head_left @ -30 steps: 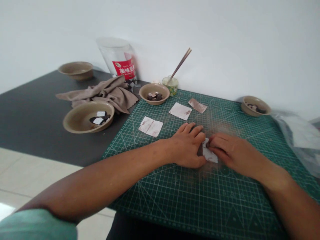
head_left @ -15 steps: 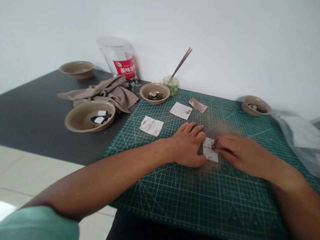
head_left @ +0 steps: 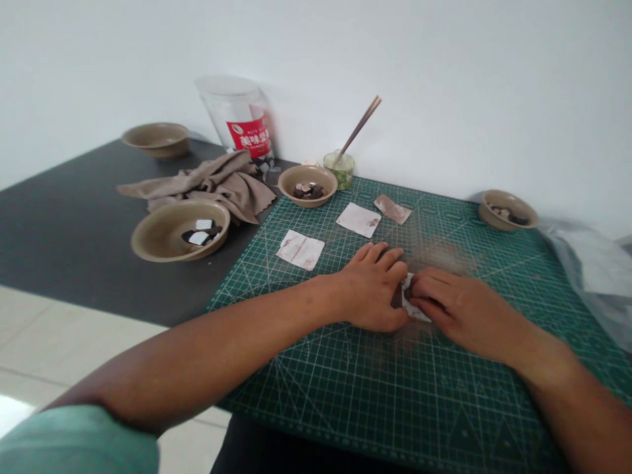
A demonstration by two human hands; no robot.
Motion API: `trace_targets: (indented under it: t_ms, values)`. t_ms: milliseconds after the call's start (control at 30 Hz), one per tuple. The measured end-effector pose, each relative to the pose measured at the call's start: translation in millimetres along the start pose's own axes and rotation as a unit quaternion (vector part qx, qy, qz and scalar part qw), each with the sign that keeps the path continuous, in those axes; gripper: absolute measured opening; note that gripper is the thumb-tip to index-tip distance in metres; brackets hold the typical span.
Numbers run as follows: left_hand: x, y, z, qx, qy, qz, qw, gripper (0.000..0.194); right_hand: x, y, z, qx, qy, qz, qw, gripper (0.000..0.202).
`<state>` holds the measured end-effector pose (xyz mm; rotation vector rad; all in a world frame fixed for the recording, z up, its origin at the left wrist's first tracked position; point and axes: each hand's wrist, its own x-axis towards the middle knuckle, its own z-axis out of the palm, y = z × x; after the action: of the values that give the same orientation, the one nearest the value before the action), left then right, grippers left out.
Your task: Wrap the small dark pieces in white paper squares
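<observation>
My left hand (head_left: pixel 372 286) lies flat on the cutting mat (head_left: pixel 316 355), fingers spread, along the left edge of a white, brown-smudged piece of paper (head_left: pixel 419 312). Over that paper, my right hand (head_left: pixel 451 306) is closed in a pinch, its fingertips down on the surface. A small dark piece (head_left: pixel 408 291) shows at those fingertips; most of it is hidden. Brown dust (head_left: pixel 444 257) is spread on the mat around both hands. Beyond my left hand lie two white stained paper squares (head_left: pixel 300 249) and a brown strip (head_left: pixel 392 209).
Bowls with small dark pieces stand at the left (head_left: pixel 148 240), back (head_left: pixel 286 187) and right (head_left: pixel 516 217); another bowl (head_left: pixel 155 135) is far left. A crumpled cloth (head_left: pixel 202 181), a clear plastic jar (head_left: pixel 247 135), a green cup (head_left: pixel 340 172) with sticks and a plastic bag (head_left: pixel 587 270) surround the mat.
My right hand has slid left across the paper towards my left hand, covering more of it. My left hand keeps its place on the mat.
</observation>
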<state>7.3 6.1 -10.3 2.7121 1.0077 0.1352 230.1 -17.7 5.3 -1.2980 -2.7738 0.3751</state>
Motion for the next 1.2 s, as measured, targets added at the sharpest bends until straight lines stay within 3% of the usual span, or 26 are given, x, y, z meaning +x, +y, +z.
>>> trace_targets:
  t_ms: [67,133,233,300,400,467,567,633,767,933,1100,1200]
  values:
    - [0.0,0.1,-0.3,0.000,0.001,-0.004,1.000,0.059,0.1,1.7,-0.4,-0.041,0.036,0.050,0.997,0.017]
    - [0.2,0.2,-0.7,-0.005,-0.002,-0.006,1.000,0.059,-1.4,4.1,-2.1,-0.054,0.030,0.067,0.996,0.016]
    - [0.3,0.3,-0.9,-0.010,-0.008,-0.003,1.000,0.059,-2.8,3.3,-3.8,0.001,-0.030,0.005,1.000,0.015]
    - [0.3,0.1,-0.5,-0.009,-0.007,-0.004,1.000,0.061,-1.4,1.9,-3.3,0.024,-0.032,-0.023,0.999,0.016]
    - [0.4,-0.3,0.0,-0.008,-0.001,-0.004,1.000,0.060,0.7,4.4,-3.5,-0.012,0.017,0.019,1.000,0.018]
    - [0.5,-0.4,-0.1,-0.010,-0.002,-0.004,1.000,0.059,0.1,7.5,-5.3,-0.023,0.019,0.040,0.999,0.017]
    - [0.6,-0.1,-0.9,-0.013,-0.008,-0.002,1.000,0.060,-1.1,8.2,-6.7,0.026,-0.027,-0.013,0.999,0.015]
    - [0.5,0.3,-1.1,-0.009,-0.010,-0.003,1.000,0.062,-0.3,6.9,-5.2,0.037,-0.027,-0.040,0.998,0.015]
    - [0.5,0.5,-0.1,0.000,0.001,-0.007,1.000,0.060,1.9,6.3,-2.2,-0.037,0.034,0.024,0.998,0.018]
    - [0.3,0.9,-0.8,0.002,-0.003,-0.003,1.000,0.061,2.3,1.1,-2.9,0.014,-0.022,-0.040,0.999,0.015]
    - [-0.3,0.8,-1.6,0.003,0.001,-0.009,1.000,0.059,-0.5,5.5,-4.5,-0.055,0.037,0.038,0.997,0.018]
    - [-0.3,0.6,-0.6,0.001,0.006,-0.004,1.000,0.060,-2.4,7.4,-5.5,-0.010,-0.005,0.003,1.000,0.015]
